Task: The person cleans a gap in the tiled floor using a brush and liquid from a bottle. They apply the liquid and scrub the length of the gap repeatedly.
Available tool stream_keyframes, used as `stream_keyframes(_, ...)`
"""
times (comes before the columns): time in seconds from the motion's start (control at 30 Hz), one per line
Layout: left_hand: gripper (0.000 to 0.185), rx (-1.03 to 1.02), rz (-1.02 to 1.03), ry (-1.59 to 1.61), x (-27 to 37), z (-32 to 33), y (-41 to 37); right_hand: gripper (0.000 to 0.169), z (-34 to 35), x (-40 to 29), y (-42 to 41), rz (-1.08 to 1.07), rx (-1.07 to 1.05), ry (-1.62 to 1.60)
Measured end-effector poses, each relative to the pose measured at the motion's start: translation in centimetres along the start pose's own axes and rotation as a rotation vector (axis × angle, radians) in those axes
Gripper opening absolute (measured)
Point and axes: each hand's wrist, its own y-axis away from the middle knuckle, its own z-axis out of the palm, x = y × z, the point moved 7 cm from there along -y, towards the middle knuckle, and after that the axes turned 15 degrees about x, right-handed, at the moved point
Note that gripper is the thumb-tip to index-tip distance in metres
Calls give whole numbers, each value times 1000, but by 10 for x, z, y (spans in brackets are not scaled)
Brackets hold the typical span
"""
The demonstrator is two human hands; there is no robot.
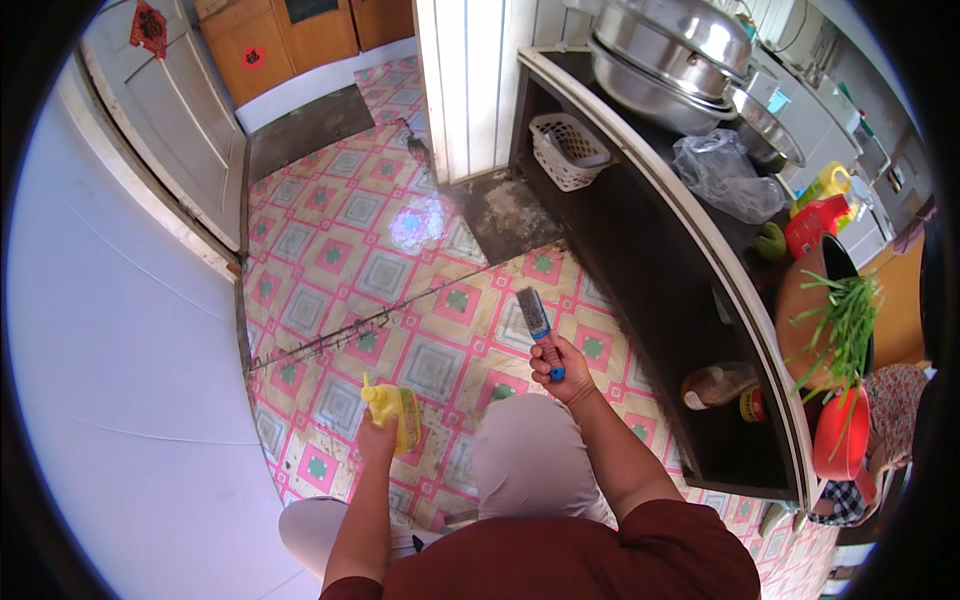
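My left hand (377, 435) grips a yellow plastic bottle (405, 420) by its handle side, with its nozzle pointing up and away from me. The bottle is above the patterned floor, left of my knee. In my right hand (568, 369) is a scrub brush (533, 313) with a pink and blue handle. Its grey bristle head points away from me and shows no contact with anything. Below both hands lies the pink-and-cream patterned floor covering (435, 367), with a dark, torn seam (352, 330) crossing it.
A dark shelf unit (637, 247) curves along my right. On it are metal basins (660, 67), a plastic bag (724, 176), green stalks (844, 330) over a pot and a red ladle-like vessel (841, 439). A white basket (566, 154) sits inside. A white wall (135, 360) and door (176, 112) bound the left.
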Motion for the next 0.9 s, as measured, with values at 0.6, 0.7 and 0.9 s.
stream_keyframes(0.6, 64, -67, 8, -84, -13, 14, -12, 17, -140, -21, 26, -195, 838, 191)
stream_keyframes(0.7, 62, 23, 9, -59, -14, 14, -18, 25, -148, -10, 2, -257, 946, 404)
stream_keyframes(0.9, 61, 132, 3, -82, -20, 15, -10, 57, -164, 29, -66, -308, 795, 1965)
